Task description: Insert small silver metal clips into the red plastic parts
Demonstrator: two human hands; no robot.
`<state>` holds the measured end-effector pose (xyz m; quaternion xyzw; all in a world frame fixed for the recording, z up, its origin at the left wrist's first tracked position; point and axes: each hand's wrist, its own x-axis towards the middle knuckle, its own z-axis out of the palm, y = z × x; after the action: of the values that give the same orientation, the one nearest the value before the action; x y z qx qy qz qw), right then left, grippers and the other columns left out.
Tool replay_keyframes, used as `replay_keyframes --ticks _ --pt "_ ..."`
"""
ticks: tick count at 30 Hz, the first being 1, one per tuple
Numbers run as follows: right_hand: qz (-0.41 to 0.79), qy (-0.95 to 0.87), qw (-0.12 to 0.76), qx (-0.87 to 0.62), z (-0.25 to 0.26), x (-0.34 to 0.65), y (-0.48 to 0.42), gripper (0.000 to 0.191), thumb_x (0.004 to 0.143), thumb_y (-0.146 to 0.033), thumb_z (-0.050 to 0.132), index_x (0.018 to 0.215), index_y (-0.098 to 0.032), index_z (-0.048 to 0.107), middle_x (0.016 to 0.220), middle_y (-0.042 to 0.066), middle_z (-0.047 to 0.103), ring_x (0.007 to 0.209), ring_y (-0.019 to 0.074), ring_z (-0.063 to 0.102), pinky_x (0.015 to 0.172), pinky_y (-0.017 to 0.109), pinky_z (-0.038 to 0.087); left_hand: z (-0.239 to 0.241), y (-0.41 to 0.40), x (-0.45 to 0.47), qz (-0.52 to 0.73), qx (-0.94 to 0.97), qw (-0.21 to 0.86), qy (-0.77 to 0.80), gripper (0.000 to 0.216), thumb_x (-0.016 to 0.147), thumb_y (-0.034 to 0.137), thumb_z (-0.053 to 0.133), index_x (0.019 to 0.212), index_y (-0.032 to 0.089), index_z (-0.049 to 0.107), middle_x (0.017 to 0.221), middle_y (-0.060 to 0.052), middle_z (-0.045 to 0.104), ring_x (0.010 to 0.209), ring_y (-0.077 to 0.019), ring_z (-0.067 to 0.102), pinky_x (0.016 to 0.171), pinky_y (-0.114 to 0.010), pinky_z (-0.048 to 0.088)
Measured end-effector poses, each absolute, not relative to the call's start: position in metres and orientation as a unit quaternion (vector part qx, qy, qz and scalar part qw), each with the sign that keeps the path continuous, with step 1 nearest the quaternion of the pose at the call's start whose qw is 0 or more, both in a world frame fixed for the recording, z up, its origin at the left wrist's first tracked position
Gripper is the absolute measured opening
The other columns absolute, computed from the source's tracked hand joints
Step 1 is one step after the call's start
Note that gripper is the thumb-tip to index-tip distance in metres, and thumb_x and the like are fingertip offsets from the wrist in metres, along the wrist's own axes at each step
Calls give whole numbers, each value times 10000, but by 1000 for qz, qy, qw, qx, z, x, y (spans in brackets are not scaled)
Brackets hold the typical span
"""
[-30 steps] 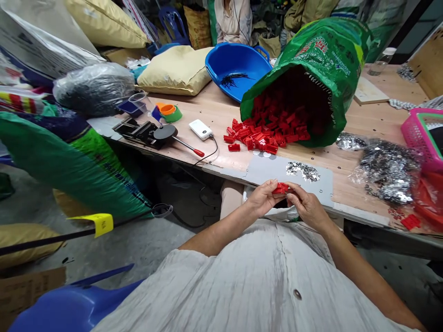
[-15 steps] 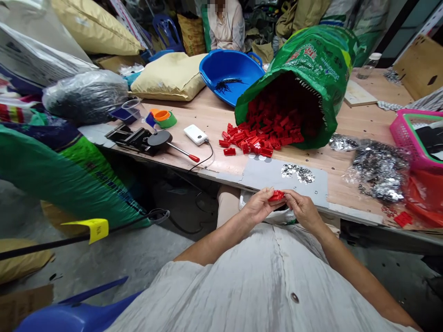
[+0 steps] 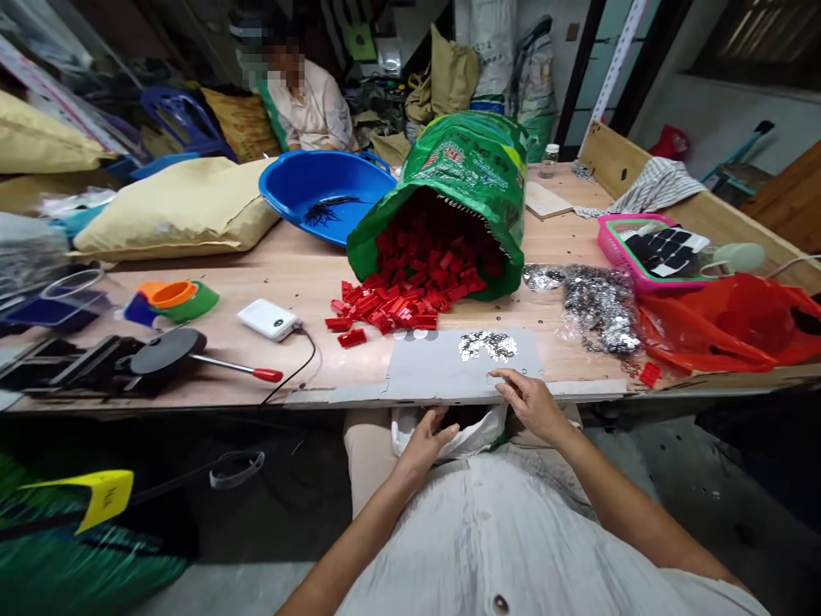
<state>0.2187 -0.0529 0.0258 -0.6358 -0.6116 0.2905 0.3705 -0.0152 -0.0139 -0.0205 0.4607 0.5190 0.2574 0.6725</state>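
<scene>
My left hand [image 3: 424, 447] is over the mouth of a white bag [image 3: 478, 438] in my lap, thumb apart from the fingers, with no red part visible in it. My right hand [image 3: 531, 404] reaches over the front edge of a grey mat [image 3: 427, 370], thumb and forefinger a little apart and nothing visible between them. Just beyond its fingertips lies a spread of small shiny metal pieces [image 3: 487, 346]. Behind the mat, a heap of red plastic parts [image 3: 410, 304] spills from a green sack [image 3: 449, 171] lying on its side.
A blue basin [image 3: 288, 184], white power bank [image 3: 269, 319] and black hand press [image 3: 167, 352] with a red-tipped lever stand left. To the right are a bag of metal pieces [image 3: 603, 304], a pink basket [image 3: 616, 248] and a red plastic bag [image 3: 737, 329]. A person [image 3: 317, 107] sits across the table.
The red part held between both hands is gone from them. My hands have separated: the left lowered to the white bag, the right moved onto the mat. The view has swung right.
</scene>
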Motion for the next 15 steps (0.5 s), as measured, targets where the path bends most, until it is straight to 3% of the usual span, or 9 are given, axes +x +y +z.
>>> replay_keyframes --ticks 3,4,9,12,15 --pt "201 -601 390 -668 17 243 -54 311 953 -350 470 1155 -194 647 1022 82 707 855 198 646 814 319 486 10 -14 -16 180 551 660 478 400 682 487 777 862 140 695 970 -128 725 1022 -314 657 965 -433 479" --pt "169 -596 391 -681 13 253 -55 302 950 -332 468 1148 -191 647 1056 94 697 901 207 645 845 333 488 25 -15 -16 173 562 666 458 392 720 495 751 898 150 701 984 -115 727 1012 -299 662 956 -419 486" --pt "49 -549 345 -760 -3 308 -63 318 935 -299 460 1150 -161 649 1099 141 657 1048 258 616 947 399 482 105 -24 -25 251 591 711 288 442 812 419 712 1217 250 661 1164 -97 714 1162 -300 625 1030 -422 464" --pt "-1 -524 295 -799 -8 337 -67 352 930 -275 449 1203 -143 628 1162 158 630 1106 270 590 980 409 473 138 -36 -35 355 583 718 134 512 799 572 657 1269 369 630 1170 -39 720 1133 -325 646 1015 -481 494" --pt "-39 -518 266 -812 -9 360 -65 378 923 -232 438 1253 -151 604 1255 152 595 1172 260 558 1021 394 449 153 -50 -46 364 589 711 121 506 763 707 580 1211 480 638 1049 24 755 1206 -357 602 957 -532 538"
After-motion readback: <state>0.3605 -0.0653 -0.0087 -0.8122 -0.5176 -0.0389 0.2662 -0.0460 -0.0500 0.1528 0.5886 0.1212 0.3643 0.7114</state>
